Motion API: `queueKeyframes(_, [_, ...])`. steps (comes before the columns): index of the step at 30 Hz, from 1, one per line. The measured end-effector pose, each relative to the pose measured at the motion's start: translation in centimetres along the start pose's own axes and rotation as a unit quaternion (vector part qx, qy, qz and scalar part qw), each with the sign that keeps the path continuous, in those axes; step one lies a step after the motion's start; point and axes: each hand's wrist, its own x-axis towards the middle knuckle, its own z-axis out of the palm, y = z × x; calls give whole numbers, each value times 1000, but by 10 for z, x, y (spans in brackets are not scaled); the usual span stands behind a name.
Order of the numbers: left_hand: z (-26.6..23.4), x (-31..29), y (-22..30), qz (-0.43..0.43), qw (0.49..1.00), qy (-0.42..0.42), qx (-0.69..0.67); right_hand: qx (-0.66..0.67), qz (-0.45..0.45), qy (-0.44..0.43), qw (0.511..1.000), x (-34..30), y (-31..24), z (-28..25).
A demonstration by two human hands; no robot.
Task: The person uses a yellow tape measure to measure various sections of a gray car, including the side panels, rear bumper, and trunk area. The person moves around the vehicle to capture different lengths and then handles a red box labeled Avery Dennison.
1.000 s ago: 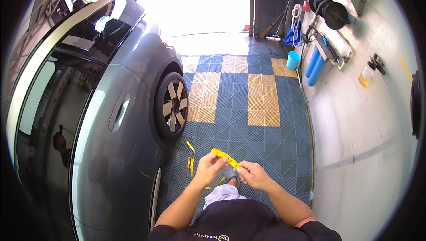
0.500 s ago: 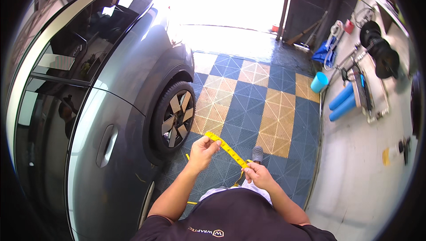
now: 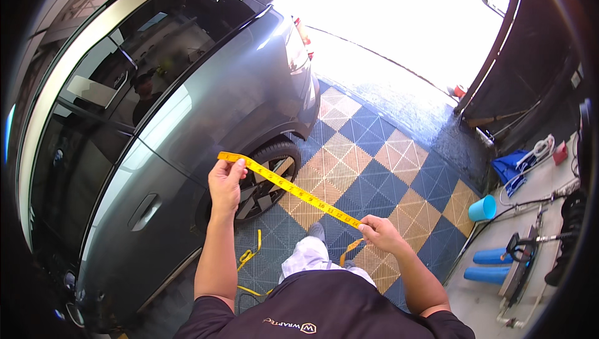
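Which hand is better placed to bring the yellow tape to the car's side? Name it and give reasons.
Likely the left hand: it pinches the yellow tape near one end, on the side nearer the car. The right hand grips the tape farther along, over the floor tiles.

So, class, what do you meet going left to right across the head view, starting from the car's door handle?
Door handle, left grip, bare stretch of yellow tape, right grip, light-blue bucket, black reel.

measuring tape (image 3: 292,188): yellow, dark-marked | car (image 3: 215,117): dark grey | floor tiles (image 3: 371,152): blue-grey and tan, checkered | bucket (image 3: 482,209): turquoise
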Motion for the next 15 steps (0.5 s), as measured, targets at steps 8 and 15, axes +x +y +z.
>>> queueKeyframes(8, [1, 186, -34, 74, 981, 109, 140, -122, -3, -20, 992, 152, 5, -39])
queueKeyframes(15, [55, 381, -16, 235, 842, 121, 470, -127, -14, -131, 983, 267, -20, -69])
